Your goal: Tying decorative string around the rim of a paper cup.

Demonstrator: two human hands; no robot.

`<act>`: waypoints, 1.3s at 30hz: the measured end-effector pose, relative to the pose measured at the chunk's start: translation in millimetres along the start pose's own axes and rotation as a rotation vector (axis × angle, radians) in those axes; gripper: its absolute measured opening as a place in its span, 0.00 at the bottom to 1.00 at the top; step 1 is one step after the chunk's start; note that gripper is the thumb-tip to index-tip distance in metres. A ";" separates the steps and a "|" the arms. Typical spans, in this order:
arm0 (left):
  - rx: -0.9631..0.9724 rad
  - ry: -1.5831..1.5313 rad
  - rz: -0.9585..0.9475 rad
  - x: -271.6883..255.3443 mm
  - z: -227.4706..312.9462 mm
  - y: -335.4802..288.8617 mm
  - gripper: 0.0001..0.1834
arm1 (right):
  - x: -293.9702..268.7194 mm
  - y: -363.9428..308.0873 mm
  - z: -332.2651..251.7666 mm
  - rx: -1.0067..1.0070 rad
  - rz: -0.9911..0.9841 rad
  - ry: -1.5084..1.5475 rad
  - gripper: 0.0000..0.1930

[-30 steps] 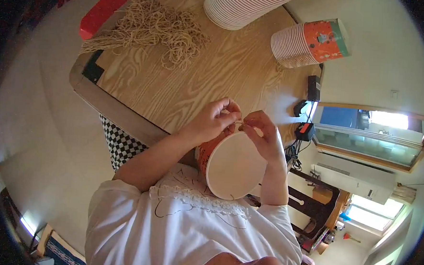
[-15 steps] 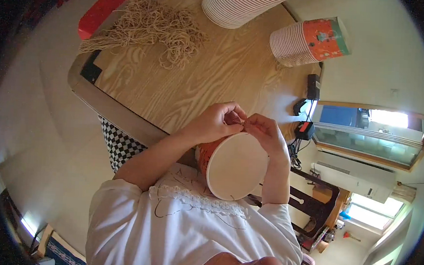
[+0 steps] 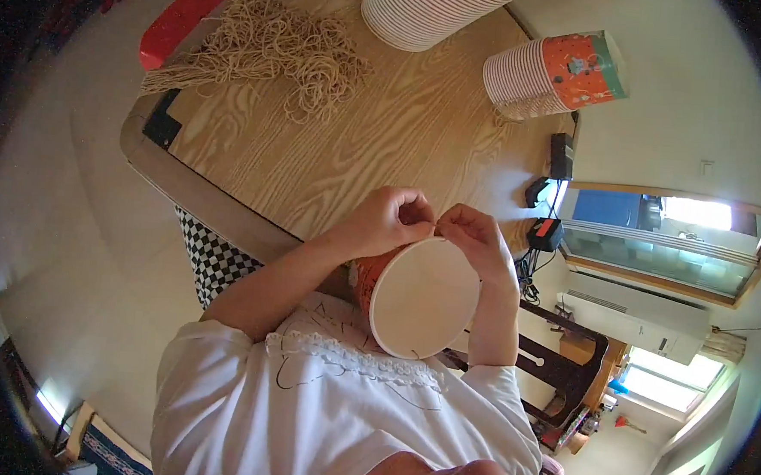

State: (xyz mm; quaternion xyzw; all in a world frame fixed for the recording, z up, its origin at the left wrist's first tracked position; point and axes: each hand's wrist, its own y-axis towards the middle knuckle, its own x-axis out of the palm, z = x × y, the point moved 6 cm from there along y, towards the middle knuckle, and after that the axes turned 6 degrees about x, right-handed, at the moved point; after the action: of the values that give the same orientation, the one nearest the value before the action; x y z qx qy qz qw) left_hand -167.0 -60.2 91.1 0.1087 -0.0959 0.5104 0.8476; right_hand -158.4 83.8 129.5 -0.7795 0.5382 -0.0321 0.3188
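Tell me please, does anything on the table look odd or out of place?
The heap of string on the table looks messy: its loops are tangled, and strands trail to the left edge. I see no spill.

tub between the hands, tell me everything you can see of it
The tub is round, with a pale rim, a plain white end facing the camera, and an orange side with dark print; it looks like card. A short dark line shows at the white end's lower edge. It sits tilted between the forearms, against or just before the white shirt. The left hand and right hand meet at its upper rim; exact contact is unclear.
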 end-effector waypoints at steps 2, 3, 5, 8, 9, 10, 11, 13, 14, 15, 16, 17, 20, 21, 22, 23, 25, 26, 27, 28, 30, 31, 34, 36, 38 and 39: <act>0.010 -0.020 -0.011 -0.1 -0.6 -0.3 0.08 | -0.2 -1.1 -2.1 -0.008 0.006 -0.010 0.05; -0.007 -0.043 -0.017 0.1 -1.0 -0.5 0.08 | -0.1 -1.5 -3.6 -0.008 0.006 -0.010 0.05; -0.024 -0.065 -0.021 0.5 -1.6 -1.3 0.09 | 0.4 -1.9 -6.0 -0.010 0.012 -0.034 0.05; -0.035 -0.088 -0.013 0.2 -1.0 -1.7 0.10 | -0.1 -1.8 -4.9 -0.011 0.026 -0.048 0.05; -0.041 -0.071 -0.034 0.7 0.2 -1.4 0.10 | -0.2 -1.8 -4.7 -0.012 0.026 -0.048 0.05; -0.047 -0.054 -0.055 1.4 0.7 -1.3 0.10 | -0.3 -1.8 -4.2 -0.007 0.026 -0.047 0.05; -0.047 -0.053 -0.054 1.5 0.5 -1.4 0.10 | -0.5 -1.9 -3.7 -0.001 0.026 -0.045 0.05; -0.057 -0.014 -0.034 0.1 -1.1 -1.7 0.09 | -0.3 -2.2 -2.4 0.013 0.020 -0.033 0.04; -0.057 -0.013 -0.033 -0.3 -1.3 -2.3 0.09 | -0.2 -2.1 -1.3 0.027 0.014 -0.022 0.04; -0.057 -0.026 -0.031 -0.8 -1.5 -3.0 0.09 | -0.5 -1.8 -0.7 0.026 0.013 -0.022 0.04; -0.056 -0.040 -0.030 -1.0 -1.4 -3.3 0.09 | -1.0 -1.8 -0.5 0.019 0.011 -0.025 0.04; -0.056 -0.039 -0.031 -1.0 -1.1 -3.1 0.09 | -1.2 -1.9 -0.6 0.012 0.009 -0.028 0.04; -0.093 -0.070 -0.038 -1.0 -4.4 -3.6 0.08 | 4.3 -2.6 -13.2 -0.024 0.003 -0.101 0.04; -0.134 -0.127 -0.030 -1.3 -10.1 -3.3 0.08 | 4.0 -1.5 -13.0 -0.025 0.004 -0.099 0.04; -0.173 -0.184 -0.023 -1.0 -13.1 -3.0 0.08 | 3.9 -0.2 -12.5 -0.024 -0.018 -0.120 0.05; -0.173 -0.182 -0.024 -0.1 -12.6 -3.0 0.08 | 4.0 0.4 -11.6 -0.024 -0.040 -0.140 0.05; -0.142 -0.247 0.014 1.3 -7.2 -3.0 0.09 | 2.0 1.0 -9.3 -0.050 -0.033 -0.131 0.06; -0.143 -0.245 0.015 2.6 -4.3 -3.5 0.09 | 1.2 1.0 -9.5 -0.074 -0.027 -0.123 0.06; -0.067 -0.199 -0.003 4.3 3.8 -2.8 0.09 | 0.9 0.4 -9.4 -0.076 -0.028 -0.121 0.06; 0.006 -0.154 -0.019 5.2 9.6 -2.6 0.10 | 0.3 0.2 -7.4 -0.041 -0.018 -0.093 0.06; -0.001 -0.125 -0.012 4.7 4.7 -1.3 0.10 | 1.3 0.9 -6.7 -0.005 -0.011 -0.064 0.07; -0.004 -0.097 -0.009 4.9 3.3 -0.7 0.09 | 1.8 0.3 -8.3 -0.004 -0.001 -0.058 0.07; 0.011 -0.077 -0.002 4.5 5.7 0.3 0.08 | 3.7 0.1 -8.9 -0.016 -0.009 -0.005 0.08; 0.019 -0.046 0.000 5.0 7.1 1.0 0.08 | 3.2 0.7 -7.7 -0.030 -0.027 0.040 0.08; 0.028 -0.016 0.004 4.7 6.0 1.3 0.07 | 1.0 1.7 -5.6 -0.045 -0.020 -0.078 0.07; 0.053 -0.005 0.006 4.6 3.8 1.4 0.07 | 1.1 1.4 -6.7 -0.044 -0.021 -0.078 0.07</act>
State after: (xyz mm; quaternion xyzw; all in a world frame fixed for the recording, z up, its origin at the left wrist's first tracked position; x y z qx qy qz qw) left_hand -166.3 -56.7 96.1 0.1319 -0.0848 0.5150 0.8427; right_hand -161.6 79.5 133.7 -0.7925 0.5178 0.0067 0.3221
